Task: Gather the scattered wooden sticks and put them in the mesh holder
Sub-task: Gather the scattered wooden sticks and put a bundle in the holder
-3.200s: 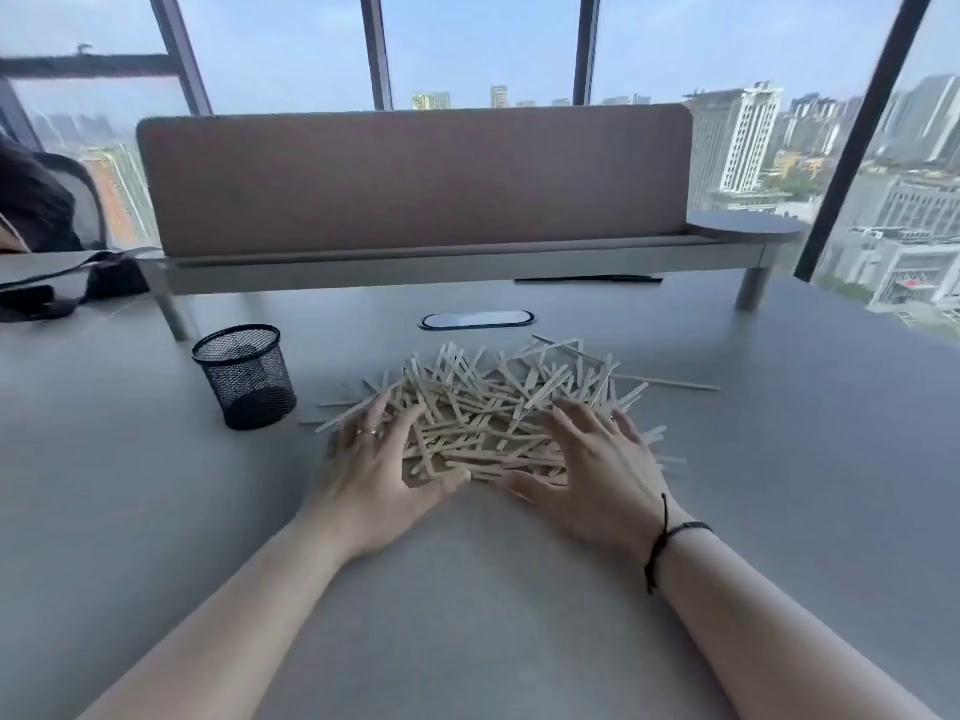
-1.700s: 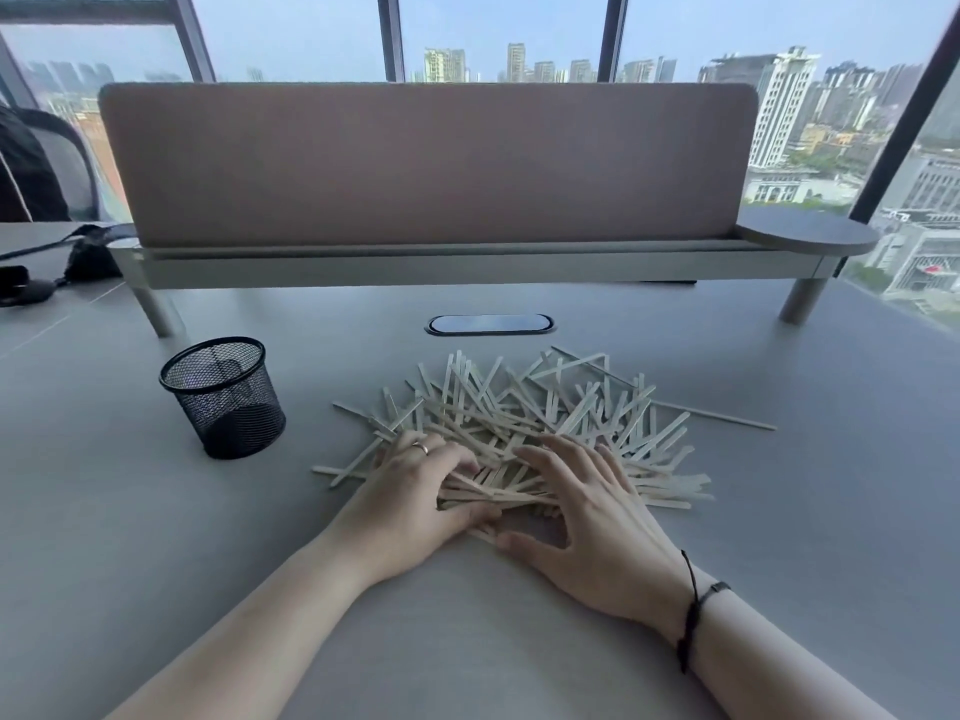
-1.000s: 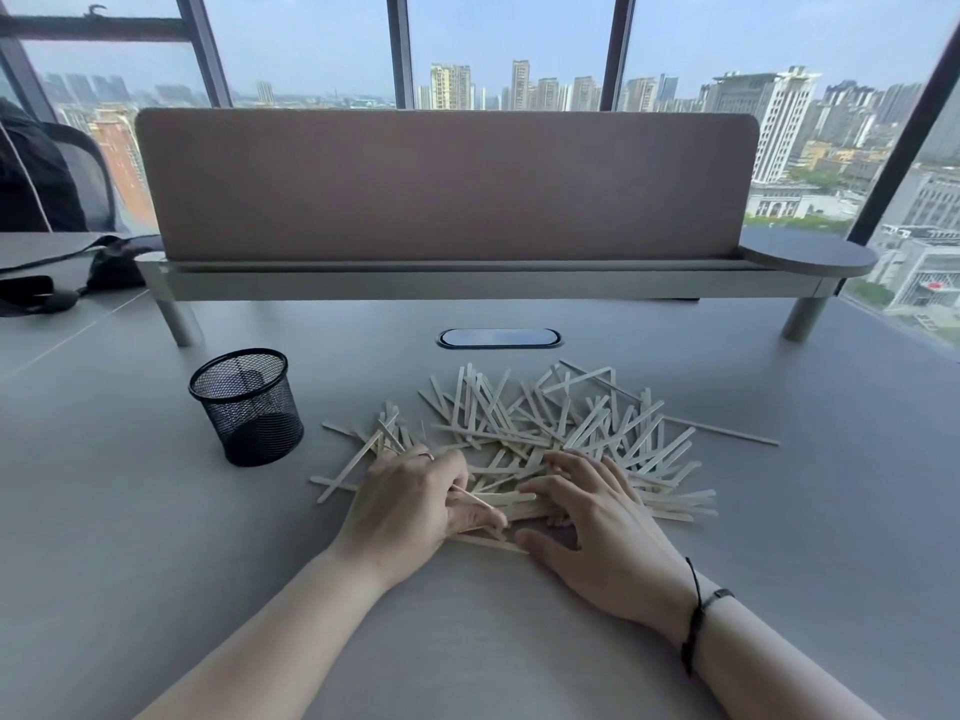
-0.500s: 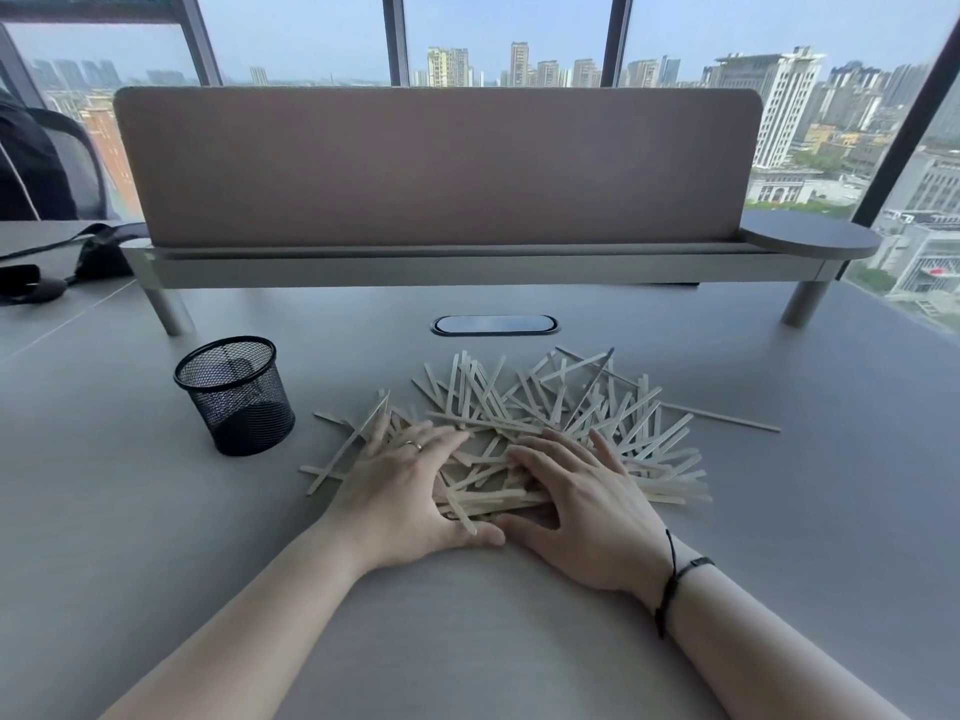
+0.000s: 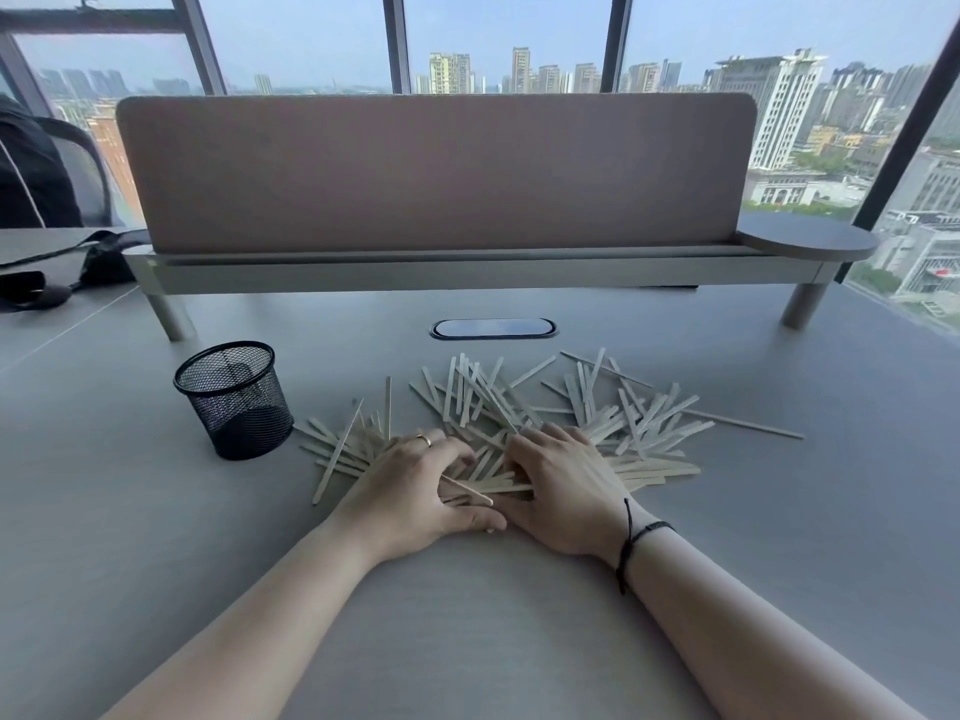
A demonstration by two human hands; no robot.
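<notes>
A loose pile of pale wooden sticks (image 5: 524,407) lies spread across the grey desk (image 5: 779,511) in front of me. My left hand (image 5: 410,485), with a ring on one finger, curls over the near left part of the pile, its fingers closed around a few sticks. My right hand (image 5: 561,485), with a black cord at the wrist, presses its bent fingers into the sticks beside it; the two thumbs nearly touch. The black mesh holder (image 5: 234,400) stands upright and empty to the left of the pile, apart from both hands.
A raised shelf with a brown divider panel (image 5: 431,174) runs along the back of the desk. A dark oval cable port (image 5: 492,328) lies just behind the pile. One long thin stick (image 5: 748,424) lies out to the right. Black items and a chair are at far left.
Both hands have curled their fingers and drawn together over the near sticks. More sticks lie bunched under the hands than half a second ago.
</notes>
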